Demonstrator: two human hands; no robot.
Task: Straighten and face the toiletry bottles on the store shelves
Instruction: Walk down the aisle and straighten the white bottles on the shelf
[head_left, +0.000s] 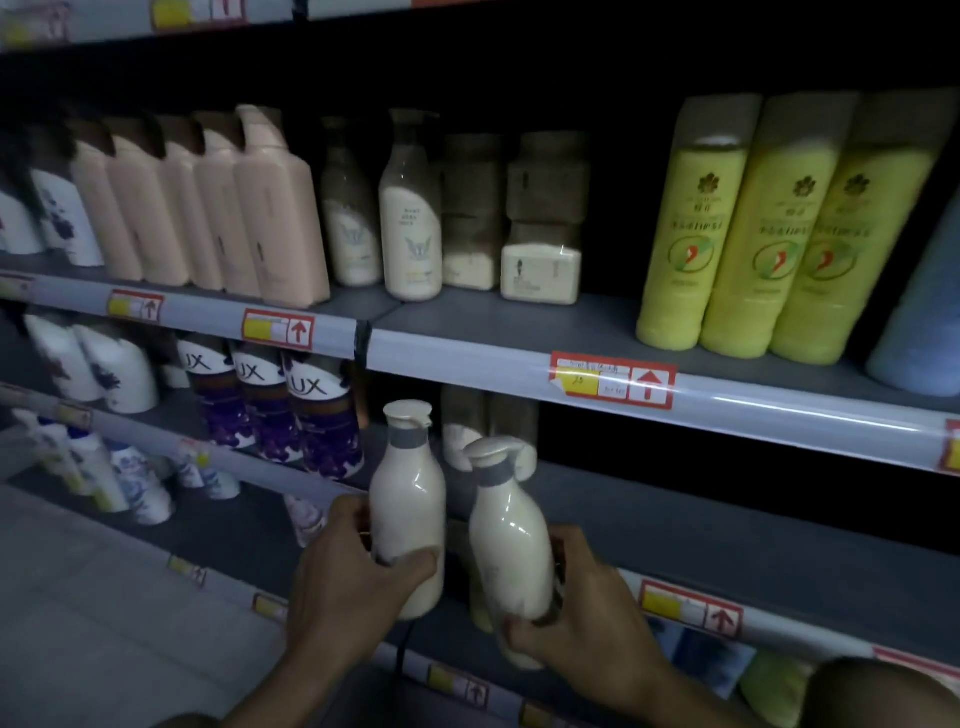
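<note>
Both hands sit closest to the lens, each wrapped round the lower body of a cream pump bottle at the front edge of the middle shelf (727, 525). Left hand (348, 577) grips the left bottle (408, 499), which stands nearly upright with its cap up; right hand (582, 613) grips the right bottle (511, 540), whose long axis leans, top tipped left toward its neighbour, the two near but apart. Open shelf lies directly behind and to the right of the right bottle, so that hand looks better placed to push its bottle back and stand it straight. Dim bottles (467, 426) stand just behind in the shadow and could be knocked; the Lux bottles (322, 410) crowd the left side. Above, the price rail (613, 382) overhangs, with yellow bottles (737, 228) well clear on the upper shelf.
</note>
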